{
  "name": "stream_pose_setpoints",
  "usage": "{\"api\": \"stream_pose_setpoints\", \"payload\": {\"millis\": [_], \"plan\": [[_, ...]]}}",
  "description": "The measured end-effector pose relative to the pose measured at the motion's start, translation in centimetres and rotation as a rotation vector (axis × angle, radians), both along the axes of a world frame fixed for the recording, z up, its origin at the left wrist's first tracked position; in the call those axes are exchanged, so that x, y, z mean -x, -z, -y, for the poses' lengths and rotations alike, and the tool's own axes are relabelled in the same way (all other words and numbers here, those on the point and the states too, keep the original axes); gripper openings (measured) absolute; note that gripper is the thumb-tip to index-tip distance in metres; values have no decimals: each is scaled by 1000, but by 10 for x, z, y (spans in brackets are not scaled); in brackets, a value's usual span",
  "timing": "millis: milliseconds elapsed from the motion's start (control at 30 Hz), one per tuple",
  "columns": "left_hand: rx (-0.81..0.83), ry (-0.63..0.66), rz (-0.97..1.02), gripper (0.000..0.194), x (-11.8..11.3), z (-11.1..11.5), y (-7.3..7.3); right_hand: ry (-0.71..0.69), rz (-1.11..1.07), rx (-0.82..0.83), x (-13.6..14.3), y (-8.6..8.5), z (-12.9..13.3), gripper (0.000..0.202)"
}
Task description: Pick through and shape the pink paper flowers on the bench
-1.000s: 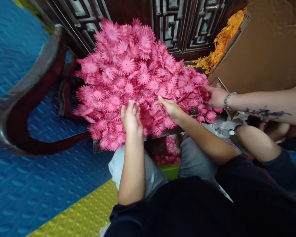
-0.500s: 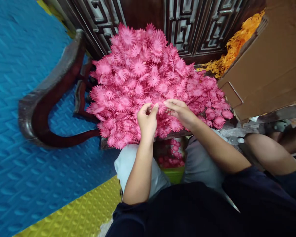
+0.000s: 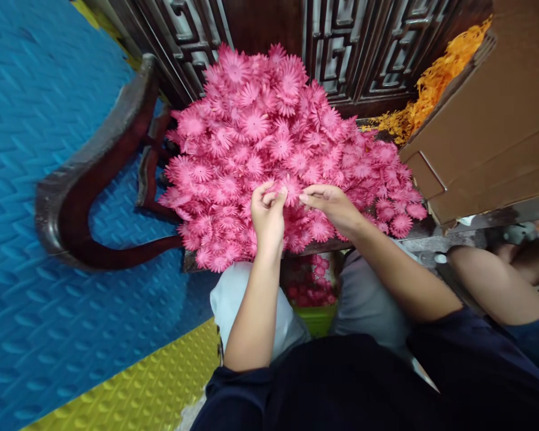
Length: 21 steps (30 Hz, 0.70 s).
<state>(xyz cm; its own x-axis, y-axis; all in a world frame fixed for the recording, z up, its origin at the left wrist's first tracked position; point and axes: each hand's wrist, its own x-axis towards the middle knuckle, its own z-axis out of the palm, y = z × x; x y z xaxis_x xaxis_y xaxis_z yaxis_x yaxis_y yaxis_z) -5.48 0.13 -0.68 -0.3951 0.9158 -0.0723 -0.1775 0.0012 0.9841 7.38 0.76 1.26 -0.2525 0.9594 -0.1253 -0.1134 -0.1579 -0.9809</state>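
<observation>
A big heap of pink artificial flower heads [image 3: 256, 126] covers the wooden bench in front of me. Over its front part my left hand [image 3: 268, 212] pinches one pink flower [image 3: 290, 190] between thumb and fingertips. To the right of that flower, my right hand [image 3: 332, 206] has thumb and forefinger closed at the petal edge. Against the pink behind, the petal tips in its grip are hard to make out. Both hands face each other at almost the same height.
A curved dark wooden armrest [image 3: 94, 149] stands left of the heap. On the right is a cardboard box [image 3: 485, 131] with orange artificial foliage [image 3: 444, 78] behind it. Below the bench, a green container [image 3: 317, 320] holds more pink flowers. Another person's knee [image 3: 494, 281] is at right.
My right hand's fingers have drawn together from a looser, extended pose. The flower between my hands now faces upward more fully. My left hand keeps its pinch.
</observation>
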Motion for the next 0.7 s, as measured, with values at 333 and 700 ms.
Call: {"api": "stream_pose_setpoints", "payload": {"millis": [333, 700], "plan": [[-265, 144, -620, 11, 5, 9, -12, 84, 15, -96, 0, 5, -6, 35], [-139, 296, -134, 16, 12, 4, -7, 65, -51, -28, -1, 3, -4, 36]]}}
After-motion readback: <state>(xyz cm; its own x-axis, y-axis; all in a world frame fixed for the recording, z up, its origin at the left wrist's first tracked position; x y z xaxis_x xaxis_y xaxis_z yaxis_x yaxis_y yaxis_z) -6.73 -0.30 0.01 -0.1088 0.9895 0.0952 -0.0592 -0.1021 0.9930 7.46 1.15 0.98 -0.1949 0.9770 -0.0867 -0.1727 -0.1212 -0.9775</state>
